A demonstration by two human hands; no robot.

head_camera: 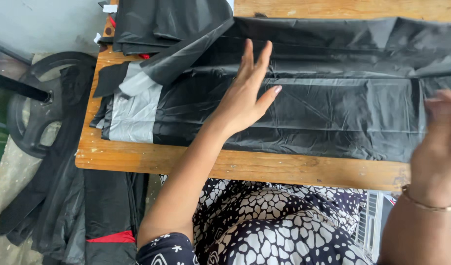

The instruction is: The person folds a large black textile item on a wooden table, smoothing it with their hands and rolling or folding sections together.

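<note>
black plastic sheet [309, 108] lies flat across the wooden surface [264, 169], looking thin, light and slippery, my left hand [245, 93] spread open on it, my blurred right hand [438, 142] at its edge, grip unclear.

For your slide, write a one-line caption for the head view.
Left hand flat and open on black plastic sheeting spread across a wooden table, blurred right hand at the sheet's right end.

Plastic sheet [323, 113] lies along the table [235, 167], spanning left to right; folded stack [156, 24] on the table's far-left corner, overlapping the sheet's far edge; left hand [245, 95] flat on the sheet mid-table; right hand [438, 142] at its right end; wheel [39, 103] left of the table; more sheeting [73, 206] on the floor near-left.
</note>
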